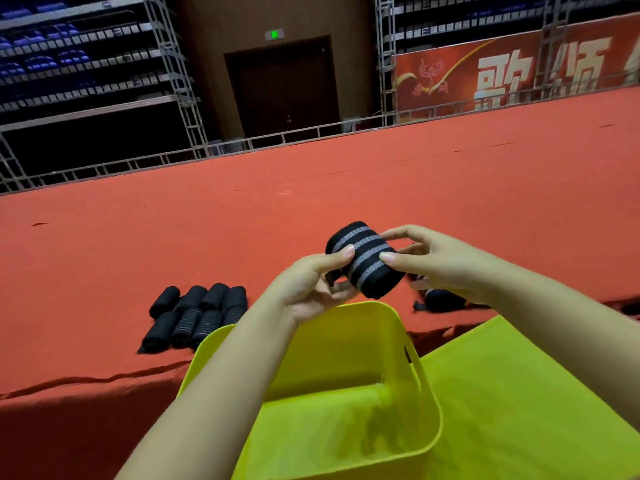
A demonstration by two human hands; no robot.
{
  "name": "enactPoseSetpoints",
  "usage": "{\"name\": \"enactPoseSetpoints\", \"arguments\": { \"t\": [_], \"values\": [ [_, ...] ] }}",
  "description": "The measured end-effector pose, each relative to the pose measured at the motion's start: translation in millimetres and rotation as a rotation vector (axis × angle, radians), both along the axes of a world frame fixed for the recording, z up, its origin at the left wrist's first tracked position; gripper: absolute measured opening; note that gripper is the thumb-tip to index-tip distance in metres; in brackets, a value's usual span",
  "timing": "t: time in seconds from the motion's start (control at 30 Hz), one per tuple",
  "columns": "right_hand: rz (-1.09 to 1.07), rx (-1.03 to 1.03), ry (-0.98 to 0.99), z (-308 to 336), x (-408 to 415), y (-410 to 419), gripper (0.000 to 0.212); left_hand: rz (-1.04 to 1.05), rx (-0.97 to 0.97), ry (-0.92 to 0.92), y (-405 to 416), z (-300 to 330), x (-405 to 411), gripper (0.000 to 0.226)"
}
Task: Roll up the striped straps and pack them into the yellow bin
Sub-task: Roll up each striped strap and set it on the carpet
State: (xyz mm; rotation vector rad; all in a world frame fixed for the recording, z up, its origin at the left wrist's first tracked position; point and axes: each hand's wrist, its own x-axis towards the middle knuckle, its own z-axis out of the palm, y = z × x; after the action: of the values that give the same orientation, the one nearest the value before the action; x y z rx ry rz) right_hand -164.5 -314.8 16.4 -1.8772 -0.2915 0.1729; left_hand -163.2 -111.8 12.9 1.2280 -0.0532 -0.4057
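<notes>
A rolled black strap with grey stripes (367, 259) is held in the air just above the far rim of the yellow bin (429, 393). My left hand (311, 289) pinches its left end, thumb on top. My right hand (436, 261) grips its right end with thumb and fingers. The bin stands close in front of me and looks empty inside. Several rolled straps (197, 317) lie in two rows on the red surface to the left of the bin. Another dark strap (443, 301) lies on the red surface below my right hand, partly hidden.
The red cloth-covered surface (311, 188) stretches far ahead and drops off at its near edge. A yellow-green sheet (536, 393) lies under and to the right of the bin. Metal scaffolding, seating tiers and a red banner stand in the background.
</notes>
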Motion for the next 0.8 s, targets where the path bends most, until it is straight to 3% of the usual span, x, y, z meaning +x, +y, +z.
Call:
{"name": "enactPoseSetpoints", "arguments": {
  "t": [0.17, 0.3, 0.43, 0.8],
  "values": [
    [-0.117, 0.011, 0.089, -31.2, 56.4, -16.5, 0.042, 0.024, 0.067, 0.179, -34.3, -13.9, 74.2, 0.014],
    [-0.271, -0.011, 0.120, -79.2, 88.9, -22.2, 0.047, 0.015, 0.235, 0.260, -58.3, -42.7, 126.7, 0.012],
    [-0.364, -0.293, -0.022, -120.6, 110.9, -23.7, 0.054, -0.060, 0.330, 0.311, -69.8, -78.6, 170.1, 0.017],
    [-0.434, -0.859, -0.163, -151.8, 129.7, -8.8, 0.040, -0.264, 0.581, 0.265, -82.7, -117.4, 205.4, 0.018]
  ]
}}
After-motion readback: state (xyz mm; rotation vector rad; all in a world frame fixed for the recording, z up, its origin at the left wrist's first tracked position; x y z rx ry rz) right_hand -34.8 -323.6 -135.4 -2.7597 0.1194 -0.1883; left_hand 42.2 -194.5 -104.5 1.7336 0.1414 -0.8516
